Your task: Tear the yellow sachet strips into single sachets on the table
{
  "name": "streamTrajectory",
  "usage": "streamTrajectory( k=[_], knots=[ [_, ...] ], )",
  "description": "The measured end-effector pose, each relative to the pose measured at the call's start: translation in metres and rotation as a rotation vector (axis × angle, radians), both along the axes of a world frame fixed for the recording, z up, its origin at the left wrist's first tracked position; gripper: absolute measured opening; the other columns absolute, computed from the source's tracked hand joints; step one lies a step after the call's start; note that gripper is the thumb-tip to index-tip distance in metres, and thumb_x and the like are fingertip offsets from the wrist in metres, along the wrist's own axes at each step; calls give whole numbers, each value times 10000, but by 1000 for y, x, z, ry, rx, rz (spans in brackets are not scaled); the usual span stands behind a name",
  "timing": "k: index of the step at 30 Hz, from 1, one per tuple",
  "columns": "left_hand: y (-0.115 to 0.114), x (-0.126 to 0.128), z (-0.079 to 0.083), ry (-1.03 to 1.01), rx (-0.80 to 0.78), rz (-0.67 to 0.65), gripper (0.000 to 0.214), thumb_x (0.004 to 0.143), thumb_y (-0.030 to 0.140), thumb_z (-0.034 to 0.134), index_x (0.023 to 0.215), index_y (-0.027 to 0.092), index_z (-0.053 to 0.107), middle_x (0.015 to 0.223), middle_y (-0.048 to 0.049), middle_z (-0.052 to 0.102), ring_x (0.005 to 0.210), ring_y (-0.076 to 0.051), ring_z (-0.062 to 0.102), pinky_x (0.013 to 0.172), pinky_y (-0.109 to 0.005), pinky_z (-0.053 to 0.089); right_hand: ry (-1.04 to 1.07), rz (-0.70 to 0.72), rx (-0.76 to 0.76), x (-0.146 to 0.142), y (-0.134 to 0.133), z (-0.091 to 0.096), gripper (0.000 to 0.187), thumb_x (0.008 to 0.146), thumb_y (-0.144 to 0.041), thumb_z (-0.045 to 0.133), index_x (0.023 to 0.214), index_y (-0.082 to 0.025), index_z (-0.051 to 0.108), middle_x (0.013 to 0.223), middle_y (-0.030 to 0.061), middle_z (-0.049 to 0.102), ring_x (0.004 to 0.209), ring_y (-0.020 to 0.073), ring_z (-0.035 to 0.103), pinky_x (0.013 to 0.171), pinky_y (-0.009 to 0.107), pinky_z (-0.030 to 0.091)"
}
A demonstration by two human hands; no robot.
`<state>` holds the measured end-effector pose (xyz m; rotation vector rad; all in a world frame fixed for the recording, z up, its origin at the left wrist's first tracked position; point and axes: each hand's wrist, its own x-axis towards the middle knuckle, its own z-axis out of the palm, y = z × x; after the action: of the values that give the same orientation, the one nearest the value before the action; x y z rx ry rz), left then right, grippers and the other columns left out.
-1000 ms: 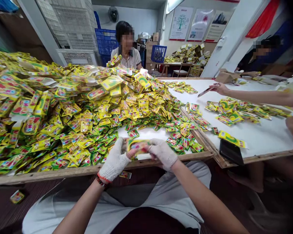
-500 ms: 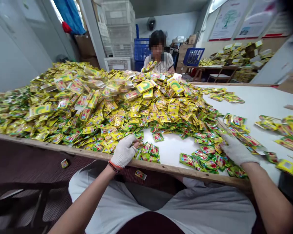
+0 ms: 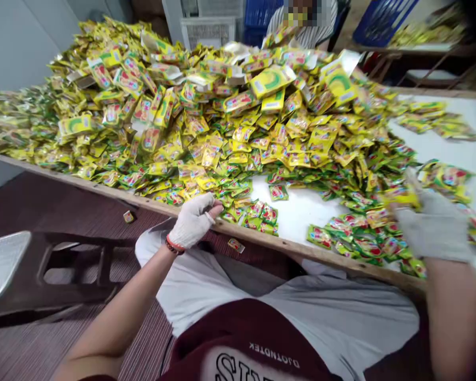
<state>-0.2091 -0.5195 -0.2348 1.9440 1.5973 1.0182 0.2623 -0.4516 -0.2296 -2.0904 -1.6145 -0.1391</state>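
While left hand [image 3: 192, 219] at 8 o'clock has fingers curled, contents can't tell, blurred right hand [image 3: 432, 219] at 3 is over by a yellow packet [image 3: 400, 197], grasp can't tell; green packets [image 3: 367, 246] toward 4 lie near the wooden edge [image 3: 283, 245], probably for easy reach; heap of packets [image 3: 222, 127] at 12 stands before a person [image 3: 321, 36] at 1, stool [image 3: 34, 280] past 8

left hand [image 3: 191, 221]: curled, knuckles up | right hand [image 3: 434, 225]: out wide, blurred
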Motion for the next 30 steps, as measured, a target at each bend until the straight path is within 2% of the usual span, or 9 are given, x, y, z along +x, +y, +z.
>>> streamTrajectory(
  k=[3, 6, 9, 12, 15, 17, 21, 25, 30],
  knots=[
    [12, 19, 1, -57, -25, -70, 233, 877, 374, 518, 911, 174, 634, 807, 0, 627, 756, -143, 566, 692, -250, 428, 439, 260, -48, -52, -2, 8, 404, 742, -263, 597, 1137, -185, 572, 797, 55, 635, 547, 139, 524, 538, 291, 408],
    [29, 53, 4, -145, -46, -140, 245, 865, 391, 529, 900, 169, 627, 805, -9, 625, 744, -139, 562, 680, -249, 433, 830, 415, -170, -101, 0, 5, 256, 751, -352, 597, 941, -185, 559, 711, 2, 589, 535, 121, 536, 479, 237, 414],
    [45, 92, 3, -304, -138, -229, 326, 804, 440, 599, 989, 171, 607, 879, -27, 631, 710, -126, 571, 633, -235, 448, 970, 586, -284, -140, -2, -1, 303, 722, -376, 631, 942, -179, 561, 685, -16, 585, 494, 96, 500, 451, 215, 413],
    [55, 123, -5, -484, -293, -296, 397, 733, 480, 658, 962, 160, 601, 814, -27, 619, 596, -96, 541, 537, -208, 428, 936, 755, -367, -162, -5, -11, 316, 734, -393, 643, 955, -170, 605, 687, -5, 599, 499, 92, 488, 462, 214, 426],
    [61, 136, -14, -614, -427, -284, 378, 755, 507, 616, 843, 140, 592, 640, -10, 564, 508, -86, 508, 484, -194, 406, 915, 724, -324, -166, -4, -23, 352, 760, -424, 619, 990, -158, 621, 697, 14, 626, 525, 112, 523, 470, 224, 442],
    [64, 134, -16, -574, -444, -275, 396, 793, 526, 554, 860, 138, 596, 648, -19, 574, 500, -91, 517, 483, -199, 415, 921, 650, -270, -162, -1, -30, 393, 758, -415, 612, 1057, -160, 612, 774, 36, 662, 572, 132, 571, 476, 230, 458],
    [85, 121, -8, -51, -241, -101, 371, 877, 474, 402, 811, 177, 615, 760, -41, 626, 687, -149, 595, 622, -250, 461, 941, 510, -239, -148, 4, -32, 398, 773, -382, 572, 1124, -194, 580, 873, 38, 676, 537, 125, 594, 421, 218, 437],
    [118, 125, -4, 160, -197, 51, 273, 746, 445, 590, 685, 180, 593, 830, -109, 635, 935, -290, 599, 805, -383, 446, 888, 437, -229, -141, 7, -31, 333, 780, -369, 553, 1057, -189, 601, 813, 21, 669, 447, 97, 533, 403, 219, 421],
    [130, 149, -12, 115, -231, 37, 284, 547, 336, 764, 689, 167, 585, 955, -152, 625, 1048, -354, 561, 888, -429, 424, 785, 527, -142, -138, 10, -38, 321, 784, -348, 545, 1036, -173, 640, 931, 55, 697, 754, 185, 640, 641, 284, 513]
  ],
)
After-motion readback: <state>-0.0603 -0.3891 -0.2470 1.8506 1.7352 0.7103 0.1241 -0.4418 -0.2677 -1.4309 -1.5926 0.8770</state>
